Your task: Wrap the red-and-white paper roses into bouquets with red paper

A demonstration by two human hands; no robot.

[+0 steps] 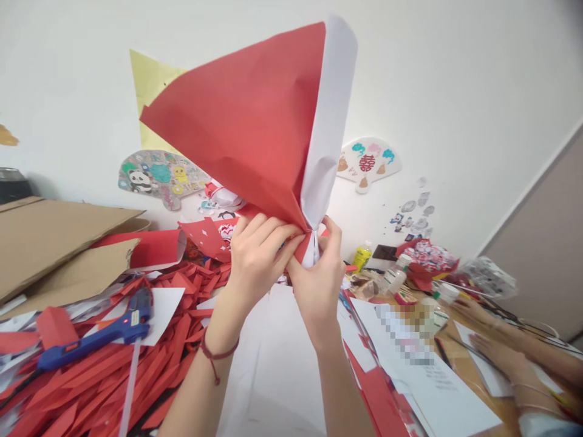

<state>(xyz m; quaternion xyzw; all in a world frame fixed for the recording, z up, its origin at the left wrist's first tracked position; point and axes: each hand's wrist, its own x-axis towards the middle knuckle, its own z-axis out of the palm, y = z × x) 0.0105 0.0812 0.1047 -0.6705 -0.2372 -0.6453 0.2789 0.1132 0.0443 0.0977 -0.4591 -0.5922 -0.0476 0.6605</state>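
wall (455, 73) — red paper (255, 115) partly hides yellow sheet (151, 79).

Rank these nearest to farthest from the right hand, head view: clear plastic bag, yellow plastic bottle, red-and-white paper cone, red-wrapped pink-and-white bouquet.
1. Red-and-white paper cone: in the right hand.
2. Yellow plastic bottle: right of it.
3. Red-wrapped pink-and-white bouquet: farther right.
4. Clear plastic bag: rightmost.
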